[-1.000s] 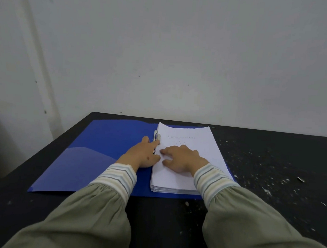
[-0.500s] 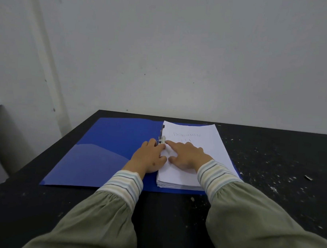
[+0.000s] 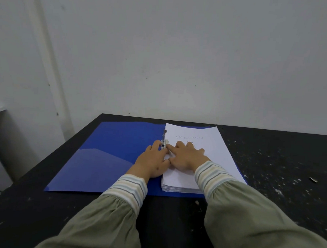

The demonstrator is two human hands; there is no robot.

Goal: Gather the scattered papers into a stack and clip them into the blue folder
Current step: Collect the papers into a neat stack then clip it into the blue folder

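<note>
Both your hands have barely shifted since a second ago; your right hand [image 3: 185, 157] has slid a little toward the spine, its forefinger now touching the metal clip [image 3: 163, 141]. Your left hand [image 3: 153, 160] rests beside the clip with fingers curled against it; whether it actually grips the clip you cannot tell from here. Your right hand lies flat with fingers spread, pressing the paper stack [image 3: 210, 149] and holding nothing. That stack sits squared on the right half of the open blue folder [image 3: 110, 153] on the tabletop [image 3: 279, 168]. Gathering looks done; clamping appears to be the step in hand.
</note>
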